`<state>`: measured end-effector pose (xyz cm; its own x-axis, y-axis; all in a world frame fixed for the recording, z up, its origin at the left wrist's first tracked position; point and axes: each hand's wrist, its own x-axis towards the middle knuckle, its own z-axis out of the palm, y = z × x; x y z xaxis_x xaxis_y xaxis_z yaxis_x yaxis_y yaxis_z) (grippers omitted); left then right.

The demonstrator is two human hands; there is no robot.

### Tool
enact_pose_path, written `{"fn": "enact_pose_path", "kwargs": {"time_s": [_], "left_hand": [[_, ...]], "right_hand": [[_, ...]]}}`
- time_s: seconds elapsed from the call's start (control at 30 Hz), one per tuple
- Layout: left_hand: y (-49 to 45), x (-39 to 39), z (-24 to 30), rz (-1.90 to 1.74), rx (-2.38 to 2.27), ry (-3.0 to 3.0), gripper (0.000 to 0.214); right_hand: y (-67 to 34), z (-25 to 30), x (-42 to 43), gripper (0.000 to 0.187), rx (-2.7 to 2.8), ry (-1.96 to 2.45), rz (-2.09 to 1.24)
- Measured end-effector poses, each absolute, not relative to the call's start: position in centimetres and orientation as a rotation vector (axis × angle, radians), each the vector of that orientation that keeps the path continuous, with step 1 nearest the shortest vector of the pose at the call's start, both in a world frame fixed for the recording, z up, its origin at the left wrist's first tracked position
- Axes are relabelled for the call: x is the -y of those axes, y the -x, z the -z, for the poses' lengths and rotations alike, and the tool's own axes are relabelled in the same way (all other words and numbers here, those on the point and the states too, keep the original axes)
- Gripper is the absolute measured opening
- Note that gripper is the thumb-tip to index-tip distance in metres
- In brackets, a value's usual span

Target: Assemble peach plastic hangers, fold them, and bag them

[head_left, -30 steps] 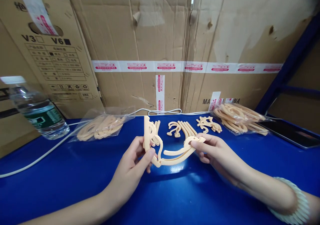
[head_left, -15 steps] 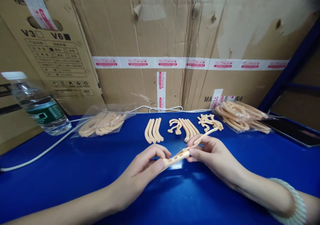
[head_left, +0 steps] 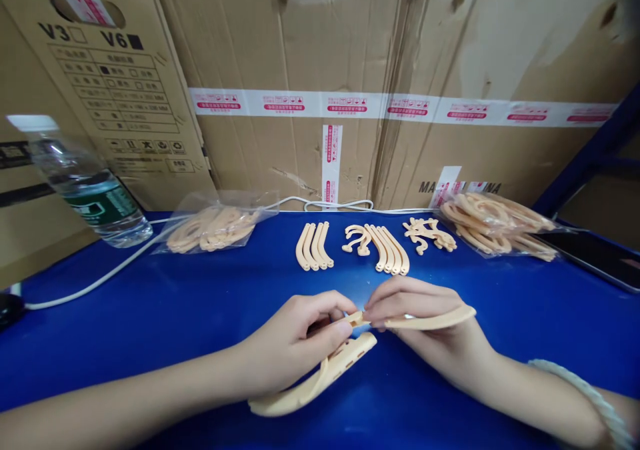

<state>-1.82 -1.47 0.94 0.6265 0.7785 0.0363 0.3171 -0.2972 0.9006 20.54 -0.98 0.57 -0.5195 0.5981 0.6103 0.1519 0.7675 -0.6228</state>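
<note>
My left hand (head_left: 300,340) is closed around a pale beige plastic hanger arm (head_left: 347,360), slotted along its edge. One curved end sticks out below the palm, and the slotted end points right. Between the two hands' fingertips shows a small beige end (head_left: 356,319); its link to the other parts is hidden. My right hand (head_left: 415,297) pinches close beside it, with a thin curved beige arm (head_left: 440,319) running across the fingers to the right. Beyond the hands lie several curved arms (head_left: 314,247), beige hooks (head_left: 359,240), a second row of arms (head_left: 387,249) and small branching pieces (head_left: 430,235).
Clear bags of beige parts lie at the left (head_left: 215,227) and right (head_left: 500,223). A water bottle (head_left: 95,197) stands far left near a white cable (head_left: 90,291). A dark flat device (head_left: 595,258) lies at right. Cardboard boxes (head_left: 280,147) wall off the back of the blue table (head_left: 200,310).
The slotted arm, earlier stretched between both hands, now hangs lower under my left hand. The thin arm at my right hand has swung from slanting upward to nearly level. The view tilts slightly downward.
</note>
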Motion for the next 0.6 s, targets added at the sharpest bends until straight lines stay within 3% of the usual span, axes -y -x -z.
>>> {"fn": "enact_pose_path", "kwargs": {"time_s": [0.27,0.47,0.6], "left_hand": [[1.7,1.8,-1.0,-0.592,-0.847,-2.282,0.034],[1.7,1.5,-1.0,-0.569,-0.847,-2.255,0.034],[2.0,1.2,-1.1,-0.554,-0.928,-1.900,0.035]], "right_hand": [[-21.2,-0.4,1.2,0.025,2.313,0.404,-0.392],[-21.4,-1.4,1.4,0.024,2.431,0.174,0.314],[-21.5,-2.7,0.5,0.024,2.339,0.381,0.075]]}}
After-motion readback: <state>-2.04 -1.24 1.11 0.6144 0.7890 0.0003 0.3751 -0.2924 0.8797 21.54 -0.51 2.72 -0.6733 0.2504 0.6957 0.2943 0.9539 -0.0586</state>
